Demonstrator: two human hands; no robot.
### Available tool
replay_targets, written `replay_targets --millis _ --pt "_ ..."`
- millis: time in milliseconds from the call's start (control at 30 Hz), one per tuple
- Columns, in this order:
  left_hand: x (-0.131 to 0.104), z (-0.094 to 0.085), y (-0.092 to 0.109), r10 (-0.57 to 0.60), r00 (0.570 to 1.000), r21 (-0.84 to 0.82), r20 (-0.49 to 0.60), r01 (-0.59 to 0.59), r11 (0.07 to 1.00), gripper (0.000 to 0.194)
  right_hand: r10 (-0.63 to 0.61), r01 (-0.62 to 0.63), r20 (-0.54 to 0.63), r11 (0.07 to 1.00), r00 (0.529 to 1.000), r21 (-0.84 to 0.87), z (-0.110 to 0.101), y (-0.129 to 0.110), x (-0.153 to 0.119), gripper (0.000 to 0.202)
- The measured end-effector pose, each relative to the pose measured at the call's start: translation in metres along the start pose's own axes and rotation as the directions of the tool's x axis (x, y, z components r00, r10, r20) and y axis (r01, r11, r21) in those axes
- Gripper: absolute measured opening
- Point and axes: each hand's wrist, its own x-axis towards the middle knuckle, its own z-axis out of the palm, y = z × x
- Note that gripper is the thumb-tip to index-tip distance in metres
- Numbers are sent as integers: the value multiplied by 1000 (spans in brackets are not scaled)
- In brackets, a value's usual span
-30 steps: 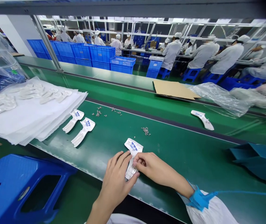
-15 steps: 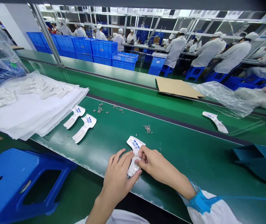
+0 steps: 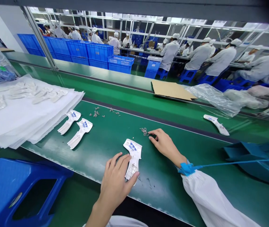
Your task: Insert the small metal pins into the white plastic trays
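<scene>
A white curved plastic shell with blue marks lies on the green bench. My left hand rests on its lower part, fingers on one side and thumb on the other, steadying it. My right hand, with a blue wrist strap, is at the right edge of a small pile of metal parts, thumb and index finger apart. Whether a tiny part is between those fingertips is too small to tell, but none shows. Two similar shells lie to the left.
White sheets with more shells are at the left. Further small metal parts lie near the belt edge. One shell and a teal bin stand at the right. Cardboard, plastic film and seated people are beyond.
My right hand has left the shell and moved up and right to the pile of metal parts, its fingers opening. My left hand stays on the shell. The view has shifted slightly.
</scene>
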Motion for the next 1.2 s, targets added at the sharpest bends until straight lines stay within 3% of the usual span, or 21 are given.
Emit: replay_targets --millis 200,300,433,567,800,867,1000,1200 --pt "0 0 1 9 1000 7 -24 -9 1000 40 -46 46 24 999 999 -10 0 -11 1 20" --pt "-1 -1 1 12 999 -33 -49 -13 999 41 -53 37 144 993 988 114 -12 -28 -12 22" --pt "-3 -1 4 47 988 -148 -145 -69 987 31 -189 41 405 937 895 346 -29 -58 -37 20" --pt "-4 -1 9 84 972 -232 -221 -137 963 15 -289 33 510 891 810 452 -35 -83 -52 14" --pt "-5 0 14 34 942 -253 -333 -124 960 11 -214 -174 518 781 828 600 -23 -91 -58 20" --pt "-5 -1 14 31 948 -249 -316 -115 962 11 -190 -178 505 786 842 593 -20 -89 -60 23" --pt "-5 -3 11 31 982 -221 -184 -72 972 11 -147 -106 501 891 853 442 -23 -89 -56 18" --pt "-7 1 3 40 997 -128 -65 -48 991 37 -193 23 535 951 823 309 -28 -95 -47 17"
